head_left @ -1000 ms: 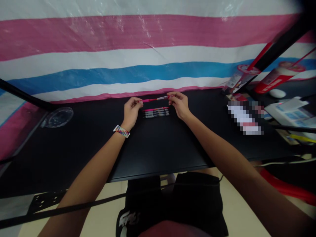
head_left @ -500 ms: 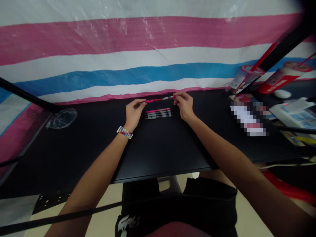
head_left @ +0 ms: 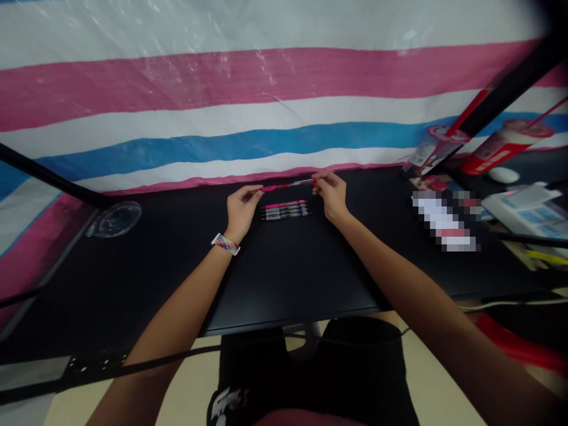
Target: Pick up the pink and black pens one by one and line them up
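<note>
A pink pen lies level between my hands, just beyond a row of pens. My left hand pinches its pink left end between thumb and fingers. At the clear right end, my right hand has its fingers closed round the red tip. Closer to me on the black table, several pens lie side by side; the farthest is pink and the others are grey and black. A multicoloured band circles my left wrist.
A clear plastic lid lies at the left. To the right stand a clear cup and a red cup, with a white rounded object and a white device nearby. A striped sheet hangs behind the table.
The whole view has shifted slightly, so the scene sits a little lower. Both hands still hold the pink pen in the same way; the row of pens is unchanged.
</note>
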Demonstrator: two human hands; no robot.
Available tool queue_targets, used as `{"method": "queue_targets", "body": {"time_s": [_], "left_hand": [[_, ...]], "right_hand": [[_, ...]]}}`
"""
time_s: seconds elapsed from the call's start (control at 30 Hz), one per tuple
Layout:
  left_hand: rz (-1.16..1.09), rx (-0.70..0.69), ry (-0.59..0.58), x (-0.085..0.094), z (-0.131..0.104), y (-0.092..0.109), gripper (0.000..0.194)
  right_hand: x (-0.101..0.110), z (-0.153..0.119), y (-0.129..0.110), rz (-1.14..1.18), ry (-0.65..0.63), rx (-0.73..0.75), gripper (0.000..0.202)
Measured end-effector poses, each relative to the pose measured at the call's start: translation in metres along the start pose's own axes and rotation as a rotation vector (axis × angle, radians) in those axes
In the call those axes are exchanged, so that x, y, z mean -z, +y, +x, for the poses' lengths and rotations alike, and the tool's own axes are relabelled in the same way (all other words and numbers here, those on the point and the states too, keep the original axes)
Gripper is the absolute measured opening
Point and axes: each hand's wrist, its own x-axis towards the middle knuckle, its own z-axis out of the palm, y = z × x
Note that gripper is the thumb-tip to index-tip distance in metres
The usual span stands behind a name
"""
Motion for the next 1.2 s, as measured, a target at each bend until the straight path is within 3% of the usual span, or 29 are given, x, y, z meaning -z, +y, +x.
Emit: {"method": "queue_targets", "body": {"time_s": [0.93, 1.2], "left_hand": [[0.03, 0.033, -0.014, 0.0047, 0.0031, -0.0005, 0.014], [-0.01, 0.031, -0.015, 0.0027, 0.0035, 0.0008, 0.027]], "right_hand": [[-0.0026, -0.0029, -0.0035, 0.028, -0.012, -0.001, 0.02], [-0.0028, -0.0029, -0.0021, 0.109, 0.0, 0.015, 0.018]]}}
